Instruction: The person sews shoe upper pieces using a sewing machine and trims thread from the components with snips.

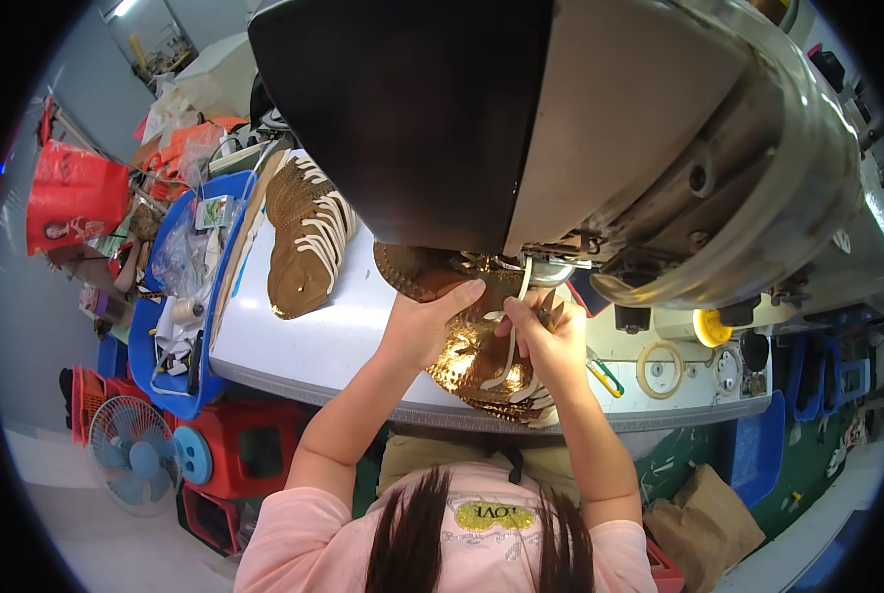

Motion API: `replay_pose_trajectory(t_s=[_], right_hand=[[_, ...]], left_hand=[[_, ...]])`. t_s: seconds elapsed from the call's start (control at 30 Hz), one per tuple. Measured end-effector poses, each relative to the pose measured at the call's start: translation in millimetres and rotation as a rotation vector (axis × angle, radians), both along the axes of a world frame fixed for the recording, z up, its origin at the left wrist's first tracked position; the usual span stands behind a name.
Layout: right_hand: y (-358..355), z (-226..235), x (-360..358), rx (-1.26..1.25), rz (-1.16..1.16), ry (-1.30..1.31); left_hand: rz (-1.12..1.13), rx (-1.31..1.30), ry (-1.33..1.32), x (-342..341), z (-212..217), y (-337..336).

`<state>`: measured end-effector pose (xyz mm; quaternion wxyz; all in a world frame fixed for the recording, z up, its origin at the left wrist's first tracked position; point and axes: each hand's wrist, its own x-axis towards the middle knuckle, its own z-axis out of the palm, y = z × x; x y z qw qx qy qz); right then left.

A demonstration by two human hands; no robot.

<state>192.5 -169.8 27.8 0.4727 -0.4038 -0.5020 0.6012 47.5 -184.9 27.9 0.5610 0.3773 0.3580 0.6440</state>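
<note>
Evidently light and limp, the gold piece [462,351] lies at the counter's [274,346] near edge, before the sewing machine [600,109]; its shiny face looks slick and easily creased, best held flat by the rim. Your right hand's [551,331] fingers pinch a soft white strip [526,280]; your left hand's [422,321] thumb rests on the gold, its hidden grip impossible to tell. Leftward, matte brown pieces [292,237] carry looping strips.
</note>
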Motion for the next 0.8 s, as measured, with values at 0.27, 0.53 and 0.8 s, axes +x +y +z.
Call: replay_pose_trajectory(t_s=[0.27,0.53,0.8], right_hand=[[1.7,-0.7,5.3,0.051,0.017,-0.004],[1.1,-7.7,0.5,0.020,-0.047,0.021],[-0.4,-11.0,-2.7,0.008,-0.102,0.039]], left_hand=[[0.019,-0.072,-0.109,5.5,2.4,0.5],[0.078,0.001,-0.236,13.2,10.8,2.2],[0.063,0.017,-0.221,14.1,10.5,5.5]])
